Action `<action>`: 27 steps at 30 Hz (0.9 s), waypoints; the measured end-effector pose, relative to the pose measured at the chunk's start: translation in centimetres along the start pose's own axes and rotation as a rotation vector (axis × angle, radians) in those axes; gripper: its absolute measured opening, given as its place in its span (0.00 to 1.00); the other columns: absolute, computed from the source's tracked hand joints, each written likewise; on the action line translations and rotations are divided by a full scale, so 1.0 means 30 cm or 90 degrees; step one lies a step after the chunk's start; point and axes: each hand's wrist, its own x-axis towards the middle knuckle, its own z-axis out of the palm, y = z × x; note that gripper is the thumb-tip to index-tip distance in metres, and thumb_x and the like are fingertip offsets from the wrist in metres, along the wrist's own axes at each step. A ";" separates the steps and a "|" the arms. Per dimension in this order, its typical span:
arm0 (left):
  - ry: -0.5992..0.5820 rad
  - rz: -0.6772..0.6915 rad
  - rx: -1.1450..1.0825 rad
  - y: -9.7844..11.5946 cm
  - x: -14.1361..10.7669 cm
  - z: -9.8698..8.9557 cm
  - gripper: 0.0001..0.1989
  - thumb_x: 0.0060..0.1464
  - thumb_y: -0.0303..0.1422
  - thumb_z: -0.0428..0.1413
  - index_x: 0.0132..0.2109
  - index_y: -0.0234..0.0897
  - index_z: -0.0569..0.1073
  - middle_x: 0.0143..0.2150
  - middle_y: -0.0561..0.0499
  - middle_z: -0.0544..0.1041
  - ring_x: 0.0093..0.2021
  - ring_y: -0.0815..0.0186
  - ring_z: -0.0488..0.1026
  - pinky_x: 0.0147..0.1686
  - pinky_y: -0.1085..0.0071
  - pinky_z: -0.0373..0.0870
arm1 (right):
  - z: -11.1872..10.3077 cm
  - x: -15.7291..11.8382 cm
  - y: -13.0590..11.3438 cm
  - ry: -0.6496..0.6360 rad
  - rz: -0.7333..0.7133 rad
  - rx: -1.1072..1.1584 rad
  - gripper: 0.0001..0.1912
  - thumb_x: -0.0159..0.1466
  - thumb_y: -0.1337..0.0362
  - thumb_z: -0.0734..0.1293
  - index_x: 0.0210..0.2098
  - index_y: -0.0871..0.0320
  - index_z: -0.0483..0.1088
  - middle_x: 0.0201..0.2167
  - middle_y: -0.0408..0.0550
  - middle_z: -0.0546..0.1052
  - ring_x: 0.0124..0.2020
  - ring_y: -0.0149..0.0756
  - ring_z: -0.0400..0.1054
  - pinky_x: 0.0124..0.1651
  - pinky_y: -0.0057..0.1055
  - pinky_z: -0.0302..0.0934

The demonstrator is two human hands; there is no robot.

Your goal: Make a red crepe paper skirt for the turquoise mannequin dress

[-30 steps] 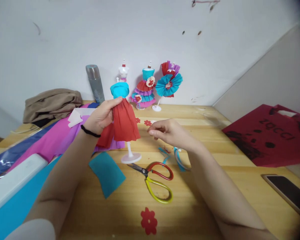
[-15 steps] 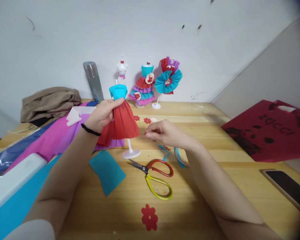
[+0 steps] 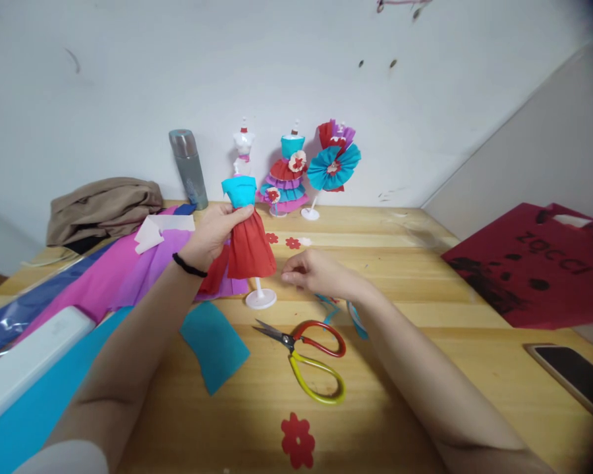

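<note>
A small white dress-form mannequin wears a turquoise crepe-paper top (image 3: 240, 191) and a gathered red skirt (image 3: 251, 247). My left hand (image 3: 216, 227) is closed round its waist, with the thumb across the front; its round white base (image 3: 261, 299) shows below the skirt. Just right of the skirt hem is my right hand (image 3: 316, 271), its fingers curled together; whatever may be between them is hidden. Below the hands lie scissors (image 3: 289, 342) with one red and one yellow handle, a turquoise paper piece (image 3: 215, 347) and a red paper flower (image 3: 298, 440).
Behind stand a bare mannequin (image 3: 244, 141), two dressed ones (image 3: 286, 170) (image 3: 334, 167) and a grey flask (image 3: 188, 168). Paper sheets (image 3: 103, 263) and brown cloth (image 3: 103, 207) fill the left. On the right are a red bag (image 3: 528, 263) and a phone (image 3: 573, 375). Small flowers (image 3: 293, 243) lie mid-table.
The mannequin has turned slightly in my left hand, so its skirt looks narrower, and its base has shifted a little away from me. My right hand stays beside the hem. The camera view has tipped slightly.
</note>
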 end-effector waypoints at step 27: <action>0.181 0.186 0.067 0.027 -0.026 0.070 0.14 0.47 0.42 0.69 0.30 0.38 0.75 0.29 0.53 0.78 0.36 0.63 0.77 0.35 0.70 0.73 | 0.175 0.063 -0.048 0.063 0.173 0.913 0.12 0.55 0.69 0.78 0.23 0.63 0.72 0.18 0.44 0.78 0.13 0.20 0.64 0.14 0.13 0.54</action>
